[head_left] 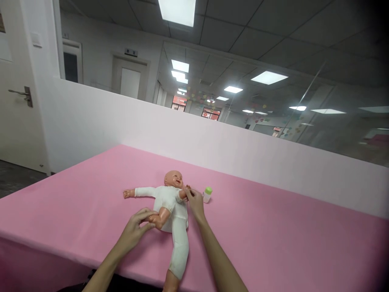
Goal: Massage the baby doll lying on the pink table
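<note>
A baby doll [179, 211] with a white cloth body lies on its back on the pink table, head toward the wall. My left hand [138, 228] grips the foot of the doll's bent leg, which is folded up over its belly. My right hand [194, 200] pinches the doll's forearm near its hand, with that arm bent across beside the chest. The doll's other arm stretches out to the left, and its other leg reaches straight toward me. Just right of my right hand stands a small white bottle with a green cap [207, 194].
The pink table [273, 243] spreads to both sides and ends at a near edge in front of me. Behind it runs a low white wall [227, 146] with glass above. A door [18, 93] with a metal handle is at the far left.
</note>
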### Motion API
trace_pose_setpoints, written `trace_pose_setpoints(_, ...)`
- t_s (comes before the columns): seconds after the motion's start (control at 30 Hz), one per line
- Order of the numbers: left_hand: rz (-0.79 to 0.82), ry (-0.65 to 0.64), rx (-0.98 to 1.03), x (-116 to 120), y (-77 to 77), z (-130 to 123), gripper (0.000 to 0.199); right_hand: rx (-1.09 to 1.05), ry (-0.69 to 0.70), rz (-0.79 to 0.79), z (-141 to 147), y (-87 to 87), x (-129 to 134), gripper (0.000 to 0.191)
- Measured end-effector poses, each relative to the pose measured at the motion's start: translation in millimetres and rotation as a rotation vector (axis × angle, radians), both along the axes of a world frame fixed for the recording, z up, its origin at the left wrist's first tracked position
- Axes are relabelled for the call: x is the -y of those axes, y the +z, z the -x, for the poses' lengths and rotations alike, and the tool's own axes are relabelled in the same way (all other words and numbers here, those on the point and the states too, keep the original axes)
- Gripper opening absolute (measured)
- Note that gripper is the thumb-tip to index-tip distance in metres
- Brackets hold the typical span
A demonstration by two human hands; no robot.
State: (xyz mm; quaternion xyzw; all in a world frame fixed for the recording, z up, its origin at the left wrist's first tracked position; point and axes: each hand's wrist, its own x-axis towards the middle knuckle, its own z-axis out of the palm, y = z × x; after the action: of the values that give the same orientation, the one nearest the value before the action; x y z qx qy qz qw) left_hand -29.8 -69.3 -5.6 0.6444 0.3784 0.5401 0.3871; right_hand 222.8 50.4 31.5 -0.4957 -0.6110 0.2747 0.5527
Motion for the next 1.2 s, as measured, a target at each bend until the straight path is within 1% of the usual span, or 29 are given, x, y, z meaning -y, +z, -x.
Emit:
trace_pose_setpoints(0.07, -0.016, -0.006, 0.017, -18, -0.8, -13, 0.022, 0.116, 0.02, -0.033, 12, -6.0, 2, 0.055)
trace_pose_setpoints(0.13, -0.018, -0.007, 0.021, -30, -3.7, -21, 0.023, 0.177, 0.034, -0.05, 19, -9.8, 4, 0.055)
trace_pose_setpoints(0.2, -0.007, -0.008, 0.016, -36, -6.5, -26, 0.024, 0.194, 0.06, -0.046, 18, -9.4, 3, 0.054)
trace_pose_setpoints(0.27, 0.01, -0.006, 0.025, -31, -7.7, -27, 0.025, 0.16, 0.057, -0.029, 11, -5.8, 0, 0.054)
trace_pose_setpoints(0.33, 0.029, -0.003, 0.043, -16, -7.0, -21, 0.025, 0.049, -0.002, 0.005, -3, -2.3, -5, 0.055)
trace_pose_setpoints(0.4, 0.054, 0.008, 0.05, 6, -6.1, -9, 0.025, -0.127, -0.115, 0.067, -24, -2.3, -11, 0.053)
trace_pose_setpoints(0.5, 0.113, 0.013, 0.024, 44, -11.4, 17, 0.028, -0.42, -0.3, 0.192, -58, -13.4, -19, 0.047)
trace_pose_setpoints(0.57, 0.158, 0.0, -0.018, 66, -22.7, 35, 0.031, -0.561, -0.399, 0.264, -78, -26.9, -21, 0.043)
trace_pose_setpoints(0.63, 0.178, 0.01, -0.041, 82, -39.3, 48, 0.033, -0.615, -0.475, 0.312, -92, -41.8, -19, 0.041)
trace_pose_setpoints(0.7, 0.189, 0.024, -0.043, 93, -56.0, 55, 0.034, -0.619, -0.519, 0.339, -99, -53.7, -16, 0.04)
trace_pose_setpoints(0.77, 0.192, 0.04, -0.024, 97, -65.2, 58, 0.036, -0.622, -0.536, 0.354, -100, -59.5, -12, 0.041)
trace_pose_setpoints(0.8, 0.192, 0.044, -0.016, 97, -65.2, 58, 0.037, -0.629, -0.528, 0.349, -99, -59.4, -11, 0.041)
trace_pose_setpoints(0.83, 0.192, 0.045, -0.013, 95, -61.7, 57, 0.038, -0.636, -0.504, 0.333, -97, -57.3, -10, 0.041)
trace_pose_setpoints(0.87, 0.193, 0.042, -0.014, 92, -55.1, 55, 0.039, -0.643, -0.47, 0.312, -93, -53.3, -9, 0.04)
trace_pose_setpoints(0.97, 0.189, -0.002, -0.043, 73, -25.2, 44, 0.035, -0.641, -0.334, 0.226, -73, -34.0, -9, 0.041)
trace_pose_setpoints(1.03, 0.138, -0.008, -0.023, 54, -8.1, 33, 0.031, -0.552, -0.232, 0.172, -53, -20.4, -8, 0.044)
trace_pose_setpoints(1.07, 0.111, 0.0, -0.004, 43, -2.9, 25, 0.03, -0.485, -0.175, 0.147, -42, -14.9, -8, 0.046)
trace_pose_setpoints(1.13, 0.073, 0.011, 0.035, 19, 0.1, 9, 0.029, -0.335, -0.064, 0.113, -20, -8.3, -6, 0.051)
trace_pose_setpoints(1.2, 0.052, 0.008, 0.063, -4, -3.8, -8, 0.029, -0.201, 0.008, 0.104, -1, -7.7, -4, 0.057)
